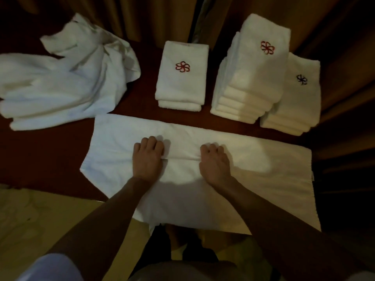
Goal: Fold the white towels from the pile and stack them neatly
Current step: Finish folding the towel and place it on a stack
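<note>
Head view, items as seen:

1. Spread towel: lies flat across the dark red table, its near edge hanging over the table's front.
2. My left hand: on the towel's middle, fingers curled onto a fold line; I seem to pinch the cloth, though the dim light hides the fingertips.
3. My right hand: just beside it on the same fold, fingers curled likewise.
4. Unfolded pile: crumpled, far left.
5. Short folded stack: centre back, red emblem on top.
6. Tall folded stack: to its right, red emblem.
7. Low stack: touching the tall one, dark emblem.
</note>
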A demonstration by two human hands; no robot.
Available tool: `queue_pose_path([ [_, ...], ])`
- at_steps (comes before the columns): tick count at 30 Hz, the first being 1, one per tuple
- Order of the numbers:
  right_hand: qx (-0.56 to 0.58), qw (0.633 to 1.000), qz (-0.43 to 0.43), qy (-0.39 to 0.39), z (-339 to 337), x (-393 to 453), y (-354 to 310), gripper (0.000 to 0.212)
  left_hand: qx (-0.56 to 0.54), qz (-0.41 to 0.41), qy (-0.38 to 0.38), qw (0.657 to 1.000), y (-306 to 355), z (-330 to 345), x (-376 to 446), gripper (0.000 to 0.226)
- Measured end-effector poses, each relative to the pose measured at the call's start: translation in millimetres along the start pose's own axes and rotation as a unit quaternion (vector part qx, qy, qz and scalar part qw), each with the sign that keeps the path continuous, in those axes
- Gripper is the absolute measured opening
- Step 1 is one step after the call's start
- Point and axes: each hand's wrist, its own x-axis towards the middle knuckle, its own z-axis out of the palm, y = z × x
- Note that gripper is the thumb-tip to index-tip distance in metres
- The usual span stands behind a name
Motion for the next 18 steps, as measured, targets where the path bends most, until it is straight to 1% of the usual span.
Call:
queue_pose_path([
  [3,0.090,0.993,0.080,0.017,-6.4,14.6,3.6,0.036,0.006,0.029,-0.023,0.999,2.2,-5.1,16.5,0.032],
  [5,0.130,0.985,0.108,0.027,-11.6,16.2,3.3,0.033,-0.003,0.012,-0.008,1.000,-0.5,-8.6,19.8,0.028],
  [6,0.127,0.986,0.104,0.031,-13.5,13.4,3.8,0.032,-0.010,-0.010,0.001,1.000,-5.5,-10.0,17.2,0.027],
  [8,0.088,0.994,0.061,0.030,-12.6,1.6,5.7,0.034,-0.024,-0.050,0.011,0.998,-20.9,-12.0,5.8,0.030],
  [9,0.059,0.998,0.031,0.018,-10.8,-5.5,6.1,0.037,-0.026,-0.057,0.015,0.998,-28.8,-12.2,-0.8,0.032],
  [11,-0.020,1.000,-0.019,-0.009,-3.9,-16.5,4.4,0.039,-0.027,-0.044,0.024,0.998,-38.3,-11.5,-9.2,0.030],
  [15,-0.112,0.993,-0.037,-0.016,3.8,-25.2,-2.6,0.032,-0.020,-0.039,0.051,0.998,-36.8,-9.6,-9.2,0.015],
  [17,-0.150,0.988,-0.043,-0.017,6.2,-27.3,-4.4,0.027,-0.013,-0.041,0.059,0.997,-36.6,-10.4,-10.2,0.015],
  [18,-0.161,0.986,-0.050,-0.018,5.9,-27.8,-5.4,0.027,-0.008,-0.042,0.051,0.998,-36.6,-11.0,-11.4,0.019],
])
